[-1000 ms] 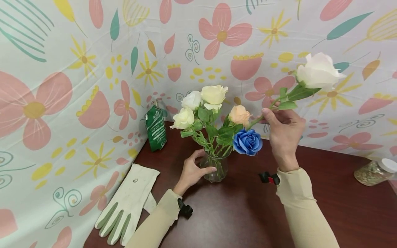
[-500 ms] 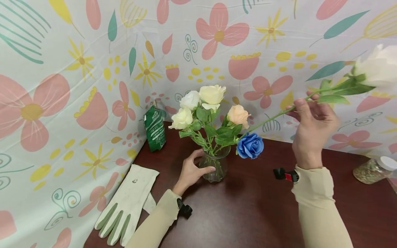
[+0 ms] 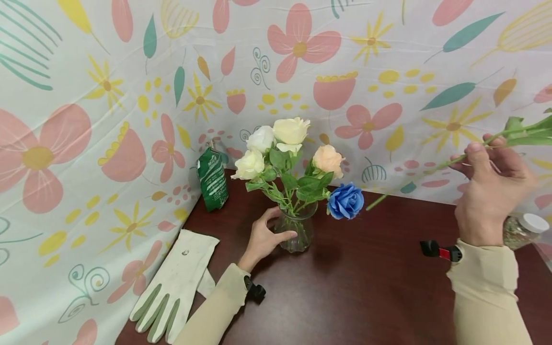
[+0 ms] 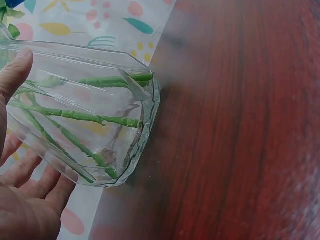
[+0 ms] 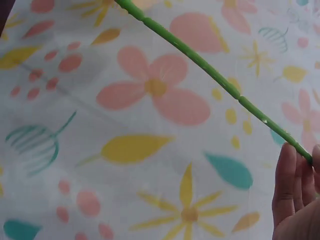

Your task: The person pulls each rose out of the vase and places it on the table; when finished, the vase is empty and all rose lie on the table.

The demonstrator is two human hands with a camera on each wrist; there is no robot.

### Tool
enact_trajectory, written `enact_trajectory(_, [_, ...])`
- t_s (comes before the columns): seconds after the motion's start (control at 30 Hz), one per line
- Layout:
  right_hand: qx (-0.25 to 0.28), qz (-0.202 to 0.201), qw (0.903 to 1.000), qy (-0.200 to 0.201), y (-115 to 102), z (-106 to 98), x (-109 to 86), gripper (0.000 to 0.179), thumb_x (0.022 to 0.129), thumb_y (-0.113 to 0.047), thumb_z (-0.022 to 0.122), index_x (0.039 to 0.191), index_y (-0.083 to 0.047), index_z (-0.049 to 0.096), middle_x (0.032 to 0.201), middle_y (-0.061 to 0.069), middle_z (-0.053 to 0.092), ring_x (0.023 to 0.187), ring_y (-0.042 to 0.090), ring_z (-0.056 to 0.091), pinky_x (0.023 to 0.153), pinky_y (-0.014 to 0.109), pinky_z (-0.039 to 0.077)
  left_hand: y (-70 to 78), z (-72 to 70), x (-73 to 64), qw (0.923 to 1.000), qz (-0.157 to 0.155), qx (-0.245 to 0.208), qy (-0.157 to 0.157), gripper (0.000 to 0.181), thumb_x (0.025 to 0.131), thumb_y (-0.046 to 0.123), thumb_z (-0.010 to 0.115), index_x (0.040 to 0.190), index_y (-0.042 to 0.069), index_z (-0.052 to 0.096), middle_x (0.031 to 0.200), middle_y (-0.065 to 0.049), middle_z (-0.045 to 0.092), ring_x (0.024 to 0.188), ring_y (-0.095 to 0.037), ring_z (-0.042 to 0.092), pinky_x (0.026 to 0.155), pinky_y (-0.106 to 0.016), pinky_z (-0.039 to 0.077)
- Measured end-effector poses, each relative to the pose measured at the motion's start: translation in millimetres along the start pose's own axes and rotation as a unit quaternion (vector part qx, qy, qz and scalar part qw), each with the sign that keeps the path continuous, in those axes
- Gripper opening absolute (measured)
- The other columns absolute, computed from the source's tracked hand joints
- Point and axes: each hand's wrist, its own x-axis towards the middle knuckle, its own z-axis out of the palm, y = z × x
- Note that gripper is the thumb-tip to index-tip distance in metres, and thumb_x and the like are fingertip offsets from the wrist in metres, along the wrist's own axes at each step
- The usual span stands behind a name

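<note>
While the left hand [image 3: 262, 241] steadies the glass vase [image 3: 304, 227] on the tabletop [image 3: 336, 297], grip clamped round its side, the right hand [image 3: 493, 191] is raised at far right, grip pinched on a green flower stem [image 5: 217, 77]. Stem slants in the air, bare end near the blue rose [image 3: 346, 201] but apart; leafy end runs off the head view. Vase holds cream roses [image 3: 250, 165], white rose [image 3: 260, 139], peach rose [image 3: 327, 160]; blue rose low on the bunch's right. Green packet [image 3: 213, 182] and pale glove [image 3: 177, 273] at left, lidded jar [image 3: 516, 232] partly behind right hand.
</note>
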Motion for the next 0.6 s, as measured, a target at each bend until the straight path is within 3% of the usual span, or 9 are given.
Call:
enact_trajectory(0.17, [-0.079,0.036,0.9961,0.015,-3.1,-30.9,5.9,0.024,0.082,0.004,0.091,0.09,0.017,0.073,0.075,0.012,0.072,0.054,0.019,0.068,0.051,0.023,0.059,-1.7,0.1,-0.7,1.0,0.005,0.008,-0.002,0.072,0.085,0.023,0.097,0.149,0.014,0.064,0.146,-0.015,0.069,0.138,-0.035,0.065,0.117,-0.053,0.057])
enact_trajectory(0.3, [-0.139,0.096,0.9856,0.013,-4.1,-56.4,8.5,0.024,0.083,0.0,0.092,0.098,0.011,0.077,0.079,0.008,0.075,0.06,0.017,0.069,0.053,0.021,0.059,-2.0,0.4,-1.8,0.9999,0.005,0.011,-0.005,0.072,0.085,0.024,0.097,0.149,0.014,0.064,0.145,-0.014,0.069,0.138,-0.034,0.066,0.116,-0.052,0.058])
enact_trajectory(0.6, [-0.255,0.234,0.9381,-0.017,2.2,-107.6,21.9,0.024,0.082,-0.006,0.095,0.102,-0.002,0.083,0.081,-0.005,0.08,0.061,0.01,0.074,0.054,0.02,0.062,2.6,-0.4,-2.4,1.0,-0.003,-0.002,-0.002,0.069,0.086,0.021,0.096,0.148,0.016,0.065,0.145,-0.014,0.069,0.137,-0.036,0.066,0.117,-0.056,0.056])
